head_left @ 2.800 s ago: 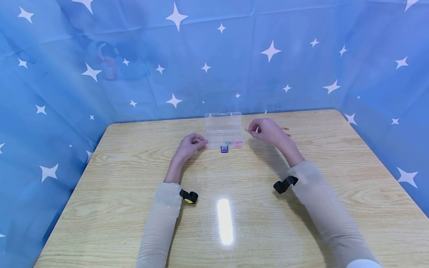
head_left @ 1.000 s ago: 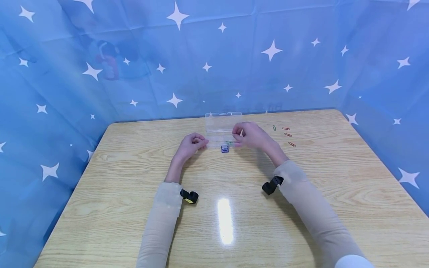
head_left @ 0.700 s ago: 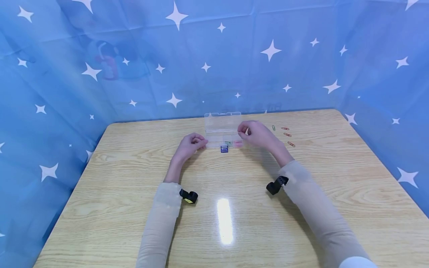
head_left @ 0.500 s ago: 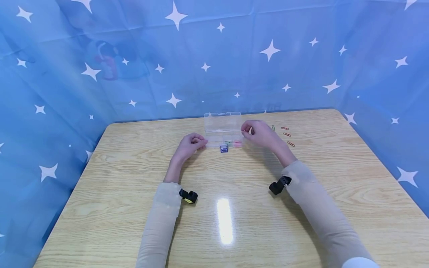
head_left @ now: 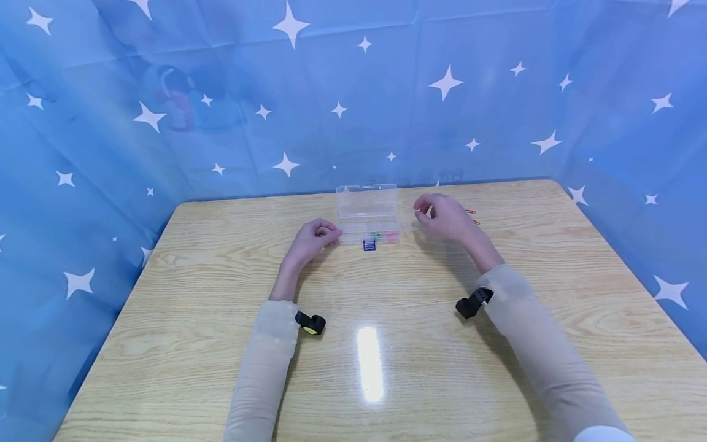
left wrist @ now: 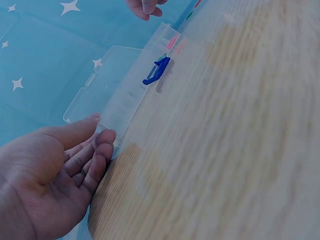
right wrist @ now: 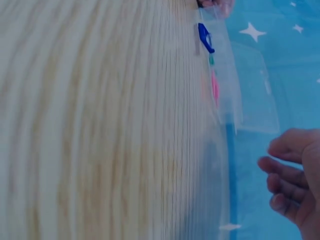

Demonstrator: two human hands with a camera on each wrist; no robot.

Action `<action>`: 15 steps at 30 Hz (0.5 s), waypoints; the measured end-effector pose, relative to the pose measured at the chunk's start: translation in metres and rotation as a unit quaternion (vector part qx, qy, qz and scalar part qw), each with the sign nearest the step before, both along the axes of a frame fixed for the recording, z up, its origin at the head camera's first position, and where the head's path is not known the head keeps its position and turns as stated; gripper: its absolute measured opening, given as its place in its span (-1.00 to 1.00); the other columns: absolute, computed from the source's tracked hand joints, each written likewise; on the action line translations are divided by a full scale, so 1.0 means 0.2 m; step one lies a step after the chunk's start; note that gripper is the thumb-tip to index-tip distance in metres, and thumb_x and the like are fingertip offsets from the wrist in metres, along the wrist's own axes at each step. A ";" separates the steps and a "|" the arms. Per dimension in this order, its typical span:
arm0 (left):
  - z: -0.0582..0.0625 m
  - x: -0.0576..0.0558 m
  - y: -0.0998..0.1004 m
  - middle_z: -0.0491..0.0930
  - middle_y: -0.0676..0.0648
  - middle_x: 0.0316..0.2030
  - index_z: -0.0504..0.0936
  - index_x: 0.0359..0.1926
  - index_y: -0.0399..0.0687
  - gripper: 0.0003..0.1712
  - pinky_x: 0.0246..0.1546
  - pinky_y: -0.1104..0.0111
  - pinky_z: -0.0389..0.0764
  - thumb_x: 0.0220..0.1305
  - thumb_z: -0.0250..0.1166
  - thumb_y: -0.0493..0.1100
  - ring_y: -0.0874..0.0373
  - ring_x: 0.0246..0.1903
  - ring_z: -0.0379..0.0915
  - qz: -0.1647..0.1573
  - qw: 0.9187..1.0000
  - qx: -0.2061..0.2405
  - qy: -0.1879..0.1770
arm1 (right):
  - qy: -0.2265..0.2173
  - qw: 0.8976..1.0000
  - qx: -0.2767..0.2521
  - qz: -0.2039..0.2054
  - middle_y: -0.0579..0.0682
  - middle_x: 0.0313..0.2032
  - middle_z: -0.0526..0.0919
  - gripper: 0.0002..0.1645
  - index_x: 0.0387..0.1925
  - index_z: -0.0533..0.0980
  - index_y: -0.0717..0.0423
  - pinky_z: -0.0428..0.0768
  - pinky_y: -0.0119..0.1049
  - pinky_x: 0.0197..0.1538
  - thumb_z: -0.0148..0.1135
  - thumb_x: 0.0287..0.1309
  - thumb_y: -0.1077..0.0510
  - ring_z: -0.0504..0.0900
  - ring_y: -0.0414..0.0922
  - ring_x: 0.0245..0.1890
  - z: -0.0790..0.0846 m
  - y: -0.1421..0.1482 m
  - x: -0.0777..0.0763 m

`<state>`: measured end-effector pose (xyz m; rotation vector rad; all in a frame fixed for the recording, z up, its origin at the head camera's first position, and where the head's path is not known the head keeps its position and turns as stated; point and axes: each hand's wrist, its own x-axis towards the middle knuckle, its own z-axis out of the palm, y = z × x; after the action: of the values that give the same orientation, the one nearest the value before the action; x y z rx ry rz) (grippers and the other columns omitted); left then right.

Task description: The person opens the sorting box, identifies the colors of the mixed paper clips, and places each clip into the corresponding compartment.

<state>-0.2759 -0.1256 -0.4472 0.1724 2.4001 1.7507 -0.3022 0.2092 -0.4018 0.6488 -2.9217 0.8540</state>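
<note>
A clear plastic compartment box [head_left: 353, 228] stands near the table's far edge, its transparent lid [head_left: 367, 201] raised. At its left end, my left hand [head_left: 313, 239] holds the box between thumb and fingers, as the left wrist view [left wrist: 65, 170] also shows. Green paper clips [head_left: 377, 235] lie in one front compartment, pinkish-red ones [head_left: 391, 236] in the compartment beside it. A blue latch [head_left: 369, 245] sits at the box's front. My right hand [head_left: 444, 218] hovers right of the box, fingers loosely bent, thumb and index finger apart, nothing visible between them.
Red paper clips [head_left: 471, 211] lie on the wooden table [head_left: 414, 344] to the right, partly hidden behind my right hand. A blue star-printed curtain [head_left: 353, 92] hangs behind the far edge.
Earlier my right hand held a green paper clip, then reached over the box's right compartments. Now it has moved right, without the clip, hiding the loose green clip. The left hand stays put.
</note>
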 end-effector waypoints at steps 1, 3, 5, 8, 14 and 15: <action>0.00 0.00 0.00 0.65 -0.15 -0.30 0.58 -0.04 -0.24 -0.72 -0.24 0.35 0.54 0.44 0.31 -0.09 0.05 -0.27 0.59 0.000 1.000 -0.001 0.000 | 0.000 1.000 0.000 -0.001 0.14 -0.18 0.67 -0.72 -0.01 0.59 0.28 0.54 -0.03 -0.13 0.14 0.40 0.18 0.59 0.03 -0.26 0.00 0.01 0.00; 0.00 0.00 0.00 0.65 -0.15 -0.30 0.58 -0.03 -0.23 -0.71 -0.24 0.35 0.54 0.44 0.30 -0.09 0.05 -0.27 0.59 -0.001 1.000 -0.003 0.000 | -0.002 1.000 0.002 -0.007 0.16 -0.17 0.66 -0.71 0.01 0.58 0.29 0.54 -0.02 -0.12 0.13 0.40 0.18 0.59 0.05 -0.24 0.01 0.03 0.00; 0.00 0.00 0.00 0.65 -0.14 -0.30 0.58 -0.03 -0.23 -0.71 -0.24 0.35 0.54 0.44 0.30 -0.09 0.06 -0.27 0.59 -0.001 1.000 -0.004 0.000 | -0.007 1.000 0.005 -0.017 0.17 -0.15 0.66 -0.70 0.02 0.58 0.29 0.54 0.00 -0.10 0.13 0.40 0.18 0.60 0.07 -0.22 0.01 0.06 -0.01; 0.00 0.00 0.00 0.65 -0.14 -0.30 0.58 -0.03 -0.23 -0.71 -0.23 0.35 0.54 0.44 0.30 -0.08 0.06 -0.27 0.58 -0.001 1.000 -0.008 0.001 | -0.009 0.999 0.011 -0.030 0.18 -0.14 0.66 -0.68 0.04 0.57 0.29 0.53 0.03 -0.08 0.11 0.40 0.18 0.60 0.10 -0.19 0.00 0.10 -0.01; 0.00 0.00 -0.01 0.64 -0.13 -0.30 0.58 -0.03 -0.22 -0.70 -0.25 0.34 0.52 0.44 0.31 -0.06 0.05 -0.27 0.58 -0.001 1.000 -0.011 0.001 | -0.013 0.998 0.017 -0.052 0.20 -0.13 0.66 -0.67 0.06 0.56 0.29 0.52 0.06 -0.07 0.11 0.37 0.19 0.60 0.11 -0.18 -0.02 0.17 -0.03; 0.00 0.00 -0.01 0.64 -0.14 -0.29 0.59 -0.03 -0.22 -0.70 -0.25 0.34 0.52 0.44 0.31 -0.06 0.05 -0.26 0.57 -0.001 1.000 -0.010 0.001 | -0.015 0.998 0.019 -0.056 0.21 -0.12 0.65 -0.66 0.07 0.55 0.29 0.52 0.06 -0.08 0.10 0.37 0.19 0.60 0.11 -0.18 -0.02 0.18 -0.03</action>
<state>-0.2767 -0.1268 -0.4472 0.1721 2.4171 1.7255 -0.3079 0.2456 -0.4055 0.4737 -2.9745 0.8061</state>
